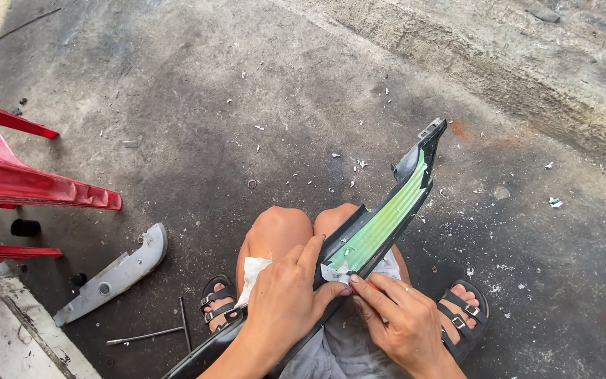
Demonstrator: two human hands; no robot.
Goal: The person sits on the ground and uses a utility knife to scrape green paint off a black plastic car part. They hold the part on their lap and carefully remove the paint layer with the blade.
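Where the two hands meet over the person's lap, the left hand point(285, 298) is clamped around a long, curved black plastic panel point(387, 210), fingers wrapped over its edge and thumb pressed against its near face. The right hand point(405, 319) is closed in a pinch, fingertips together on a small red-tipped tool point(371, 285) held against the panel; the tool is mostly hidden by the fingers, so its kind cannot be told. The tip meets the lower end of a green striped sticker point(385, 221) that runs along the panel's inner face, where a pale patch shows beside the green.

The panel lies across the person's bare knees, its near end passing under the left forearm and its far end rising up and to the right, well above the ground. A white cloth point(254, 270) sits on the left thigh, just beside the left hand. Both feet wear black strapped sandals point(466, 312).

On the dark concrete floor point(247, 91), small white flakes are scattered ahead of the knees. To the left lie a grey curved cover piece point(117, 274) and, nearer, a T-shaped metal wrench point(159, 331). A red plastic chair point(15, 179) stands at the far left edge.
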